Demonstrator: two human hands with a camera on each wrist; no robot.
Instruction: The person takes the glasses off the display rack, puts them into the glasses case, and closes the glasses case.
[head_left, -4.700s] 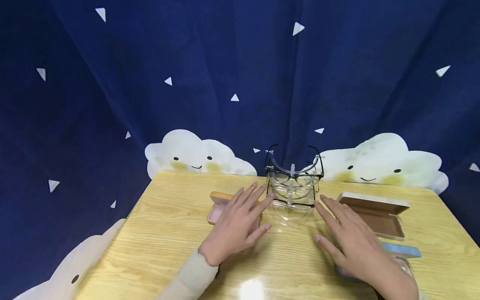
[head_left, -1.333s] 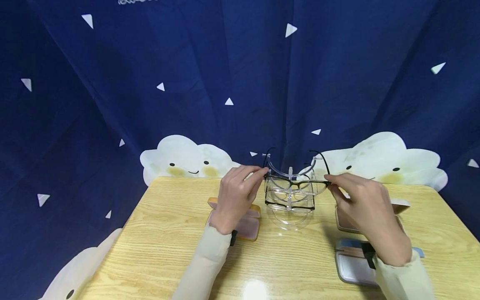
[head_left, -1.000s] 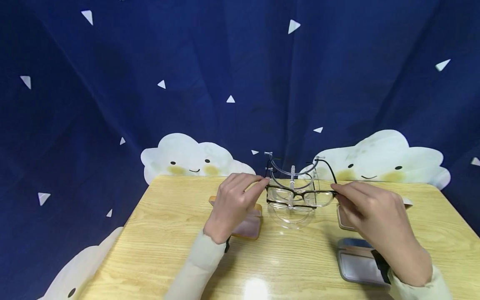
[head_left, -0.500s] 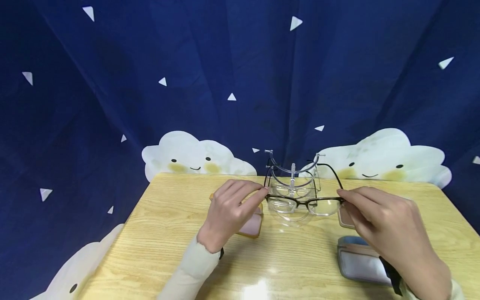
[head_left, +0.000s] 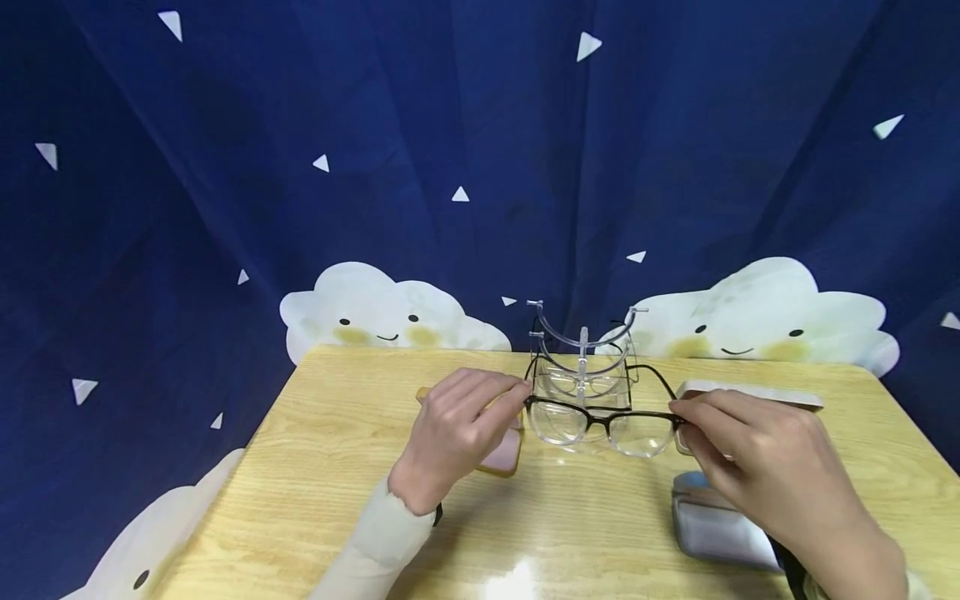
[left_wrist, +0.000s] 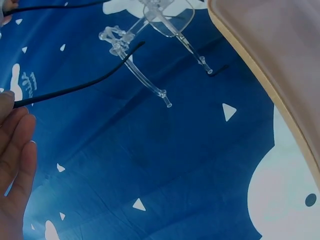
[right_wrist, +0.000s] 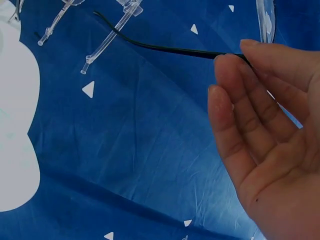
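Observation:
A pair of black-framed eyeglasses (head_left: 596, 420) hangs in front of the clear display stand (head_left: 583, 350), lenses facing me and temples pointing away. My left hand (head_left: 459, 433) pinches one hinge corner between thumb and fingers. At the opposite hinge my right hand (head_left: 772, 467) pinches the frame the same way. In the left wrist view, one dark temple (left_wrist: 75, 89) runs out from the left fingers; the right wrist view has the other temple (right_wrist: 170, 49) leaving the right fingertips. Other glasses sit on the stand's lower tiers, partly hidden behind the held pair.
An open orange case (head_left: 504, 454) lies behind the left hand. At right are a white case with a brown inside (head_left: 750, 392) and a blue-grey case (head_left: 720, 529), both partly covered by the right hand and arm. A blue curtain (head_left: 420, 167) hangs behind the wooden table (head_left: 315, 467).
Both hands have reached the stand and gripped the black-framed eyeglasses on an upper tier. The pair has come off the stand, moving down and toward me.

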